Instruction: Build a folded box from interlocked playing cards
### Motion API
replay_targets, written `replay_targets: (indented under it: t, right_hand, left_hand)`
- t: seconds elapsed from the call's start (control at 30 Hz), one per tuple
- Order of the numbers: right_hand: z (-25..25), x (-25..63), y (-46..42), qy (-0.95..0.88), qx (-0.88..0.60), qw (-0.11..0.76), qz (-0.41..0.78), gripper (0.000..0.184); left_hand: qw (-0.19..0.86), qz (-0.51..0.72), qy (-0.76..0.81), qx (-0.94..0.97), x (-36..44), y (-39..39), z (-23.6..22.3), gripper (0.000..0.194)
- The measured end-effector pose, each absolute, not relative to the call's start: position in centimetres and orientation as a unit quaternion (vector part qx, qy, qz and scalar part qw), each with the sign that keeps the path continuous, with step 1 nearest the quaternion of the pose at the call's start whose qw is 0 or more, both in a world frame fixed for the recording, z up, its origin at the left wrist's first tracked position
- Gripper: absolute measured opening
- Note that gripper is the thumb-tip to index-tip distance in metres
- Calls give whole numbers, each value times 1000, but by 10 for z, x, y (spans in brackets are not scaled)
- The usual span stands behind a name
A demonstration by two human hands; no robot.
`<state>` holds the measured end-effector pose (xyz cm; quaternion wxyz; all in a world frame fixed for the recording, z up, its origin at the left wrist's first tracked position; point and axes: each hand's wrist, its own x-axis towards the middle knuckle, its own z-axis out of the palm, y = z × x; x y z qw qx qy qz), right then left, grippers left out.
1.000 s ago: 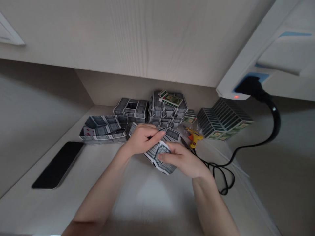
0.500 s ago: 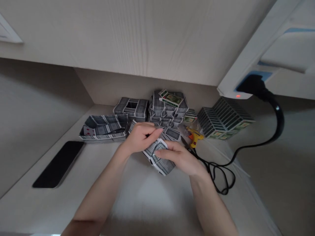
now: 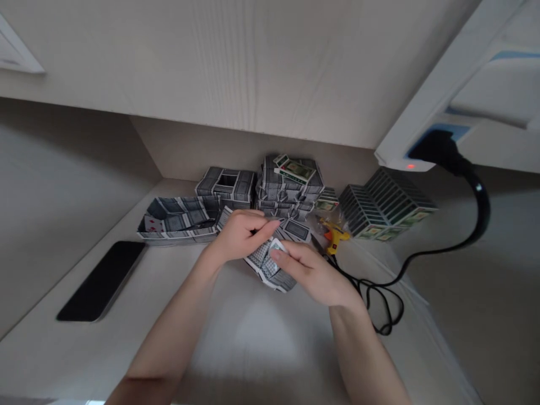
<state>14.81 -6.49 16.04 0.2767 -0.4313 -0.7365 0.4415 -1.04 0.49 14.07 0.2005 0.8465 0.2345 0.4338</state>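
Observation:
Between my hands is a small structure folded from grey-backed playing cards (image 3: pixel 278 281), tilted above the surface. My left hand (image 3: pixel 241 233) is closed around its upper left end, and my fingers hide that part. My right hand (image 3: pixel 318 273) grips the right side, its thumb pressing a patterned card with a white edge (image 3: pixel 275 247) against the structure. Just behind my hands lie loose playing cards (image 3: pixel 296 229). A yellow glue gun (image 3: pixel 335 235) rests to the right of them, beside a dark pointed blade (image 3: pixel 317 245) that my right hand partly hides.
An open card-built tray (image 3: pixel 169 234), a card box with a square opening (image 3: pixel 232 194) and stacked card boxes (image 3: pixel 289 194) stand at the back. Card packs (image 3: pixel 371 208) are stacked on the right. A phone (image 3: pixel 101 281) lies left; a black cable (image 3: pixel 405 264) coils on the right.
The card structure has turned slightly, its lower end rising between my hands. My right thumb has shifted a little up and right with the patterned card. My left hand has hardly moved.

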Motion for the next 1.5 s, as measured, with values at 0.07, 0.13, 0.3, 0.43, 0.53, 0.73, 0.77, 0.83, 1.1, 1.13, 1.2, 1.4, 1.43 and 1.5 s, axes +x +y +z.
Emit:
replay_targets:
  t: [0.07, 0.13, 0.3, 0.43, 0.53, 0.73, 0.77, 0.83, 1.1, 1.13, 1.2, 1.4, 1.43, 1.5]
  right_hand:
    - [160, 150, -64, -744, -430, 265, 437, 32]
    - [159, 151, -63, -747, -426, 257, 442, 32]
    - [157, 154, -60, -746, -409, 249, 463, 32]
    - [156, 155, -59, -739, -407, 253, 474, 31]
    - [155, 155, -58, -736, -393, 249, 492, 31]
    - [153, 155, -58, -731, -375, 252, 512, 29]
    - [153, 155, -58, -733, -375, 250, 510, 29]
    - [153, 155, -58, -739, -378, 247, 500, 28]
    - [156, 155, -59, -737, -374, 242, 509, 27]
    - [155, 155, -59, -736, -372, 241, 511, 27]
    - [154, 155, -59, -734, -375, 239, 513, 28]
    - [152, 151, -58, -662, -358, 254, 607, 30]
    - [152, 151, -57, -651, -347, 253, 626, 31]
    - [152, 151, -55, -640, -341, 255, 640, 33]
  left_hand:
    - [202, 427, 232, 850, -9, 5, 140, 42]
    - [204, 421, 233, 853, -9, 5, 139, 42]
    - [203, 417, 236, 854, -7, 4, 139, 43]
    - [209, 425, 233, 850, -7, 4, 140, 43]
    - [215, 426, 223, 850, -7, 4, 140, 43]
    - [228, 420, 219, 850, -8, 5, 139, 43]
    - [230, 420, 217, 851, -8, 5, 138, 43]
    - [232, 421, 214, 850, -8, 6, 138, 44]
    - [232, 417, 202, 855, -8, 6, 137, 43]
    - [231, 414, 200, 858, -8, 5, 137, 43]
    - [230, 403, 198, 863, -8, 3, 139, 44]
    - [236, 395, 205, 864, -12, 5, 142, 44]
    - [237, 400, 210, 860, -14, 6, 142, 44]
    - [238, 410, 222, 852, -17, 8, 141, 44]
